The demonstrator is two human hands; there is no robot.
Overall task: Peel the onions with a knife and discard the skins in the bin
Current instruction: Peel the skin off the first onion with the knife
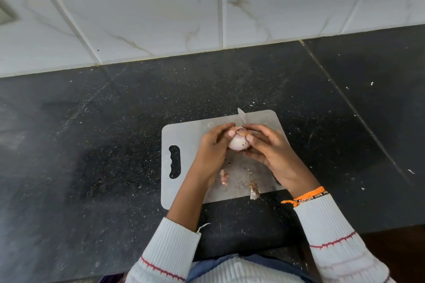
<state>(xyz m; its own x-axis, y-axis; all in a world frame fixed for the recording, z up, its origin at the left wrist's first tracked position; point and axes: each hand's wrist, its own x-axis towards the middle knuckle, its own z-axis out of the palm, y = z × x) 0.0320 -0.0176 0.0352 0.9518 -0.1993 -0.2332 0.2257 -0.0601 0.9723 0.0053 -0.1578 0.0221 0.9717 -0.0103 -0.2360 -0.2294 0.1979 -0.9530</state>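
— Sleeves filled the bottom of the frame, then the scraps: a root tuft (pixel 254 190) at the lower edge of the cutting board (pixel 184 195), a curl of skin (pixel 224 176) just left of it.

— And the onion?

— The onion (pixel 238 142) sat at the centre of the frame, held above the board between both hands. The left hand (pixel 212 151) had its fingers curled round the left side, thumb on top. The right hand (pixel 272 151) curled round the right side, thumb pressed near the brownish cap of skin at the top; the knife (pixel 241 115) poked out beyond its fingers, blade tip toward the wall.

— How would it have handled?

— Light and firm, I'd judge, but slick where bare. Best gripped round the middle, with the papery, brittle skin lifted at the cap.

— The bin?

— None showed; only dark counter (pixel 92 145) and tiled wall (pixel 161 7) beyond.
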